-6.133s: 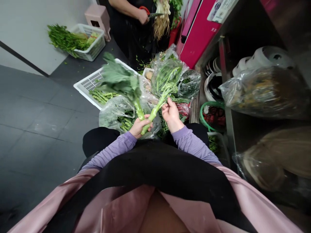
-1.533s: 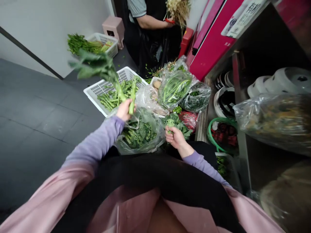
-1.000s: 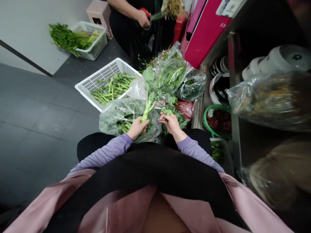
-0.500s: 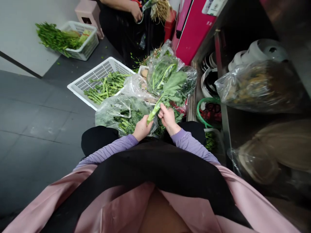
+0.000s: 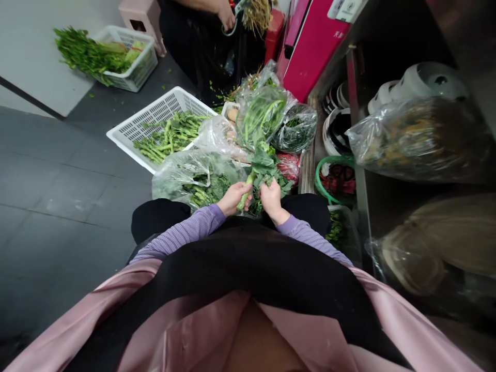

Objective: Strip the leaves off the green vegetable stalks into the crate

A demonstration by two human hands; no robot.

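Observation:
My left hand (image 5: 234, 198) is wrapped round the thick pale-green stem of a leafy green vegetable stalk (image 5: 248, 189), which points up and away from me. Close beside it, my right hand (image 5: 272, 199) is closed, its fingers pinching a dark green leaf (image 5: 267, 179) at the stalk's side. Beneath and around both hands lie more leafy greens, partly hidden by them. Left of the hands, an opened clear plastic bag (image 5: 174, 178) holds more green stalks. Beyond it, a white slotted basket (image 5: 127, 133) contains a heap of stripped green stems (image 5: 170, 137).
Bagged greens (image 5: 261, 116) and a red package (image 5: 289, 166) lie ahead. Another person's hand (image 5: 225, 15) holds scissors near rooted stalks at the top. A metal shelf with a bagged bundle (image 5: 418, 137) and a green-rimmed basket (image 5: 318, 181) stands right. A smaller basket (image 5: 145, 64) holds greens back left.
The stalk's leafy top has come down, with its large leaf now bent near my right hand. My right hand has moved slightly down and right, drawing apart from the stem.

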